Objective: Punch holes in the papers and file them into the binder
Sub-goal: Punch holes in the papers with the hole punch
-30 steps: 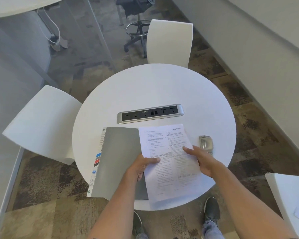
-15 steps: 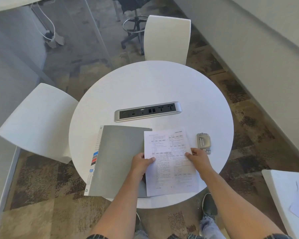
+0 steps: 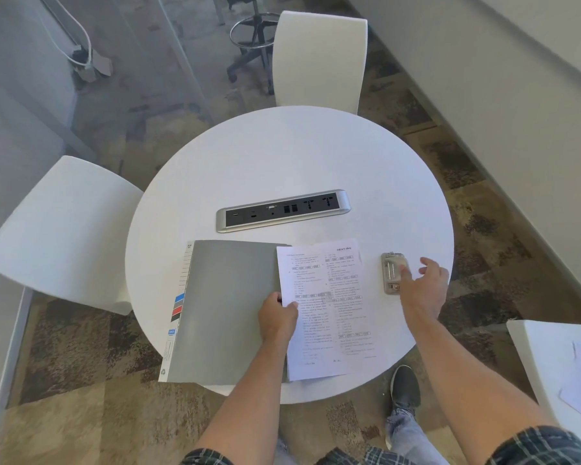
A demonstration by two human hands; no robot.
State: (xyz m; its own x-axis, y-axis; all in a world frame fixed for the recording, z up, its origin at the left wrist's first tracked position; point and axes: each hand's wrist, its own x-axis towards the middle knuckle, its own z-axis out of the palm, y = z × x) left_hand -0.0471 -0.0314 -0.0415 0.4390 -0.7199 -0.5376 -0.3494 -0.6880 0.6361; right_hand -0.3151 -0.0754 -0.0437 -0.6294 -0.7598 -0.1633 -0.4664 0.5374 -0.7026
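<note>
A closed grey binder (image 3: 225,310) lies flat at the near left of the round white table (image 3: 289,156). Printed papers (image 3: 329,307) lie beside it on the right, overlapping its right edge. My left hand (image 3: 277,318) pinches the papers' left edge, thumb on top. A small metal hole punch (image 3: 391,273) sits to the right of the papers. My right hand (image 3: 423,285) hovers over the punch with fingers spread, its fingertips at the punch's right side and nothing gripped.
A silver power and socket strip (image 3: 282,210) is set into the table's middle. White chairs stand at the left (image 3: 64,229) and the far side (image 3: 319,58). Another white surface with a sheet (image 3: 564,364) is at the right. My shoe (image 3: 405,385) shows below the table's edge.
The papers have been lowered flat onto the table beside the binder. My right hand has let go of them and moved right to the hole punch. The left hand stays on the papers.
</note>
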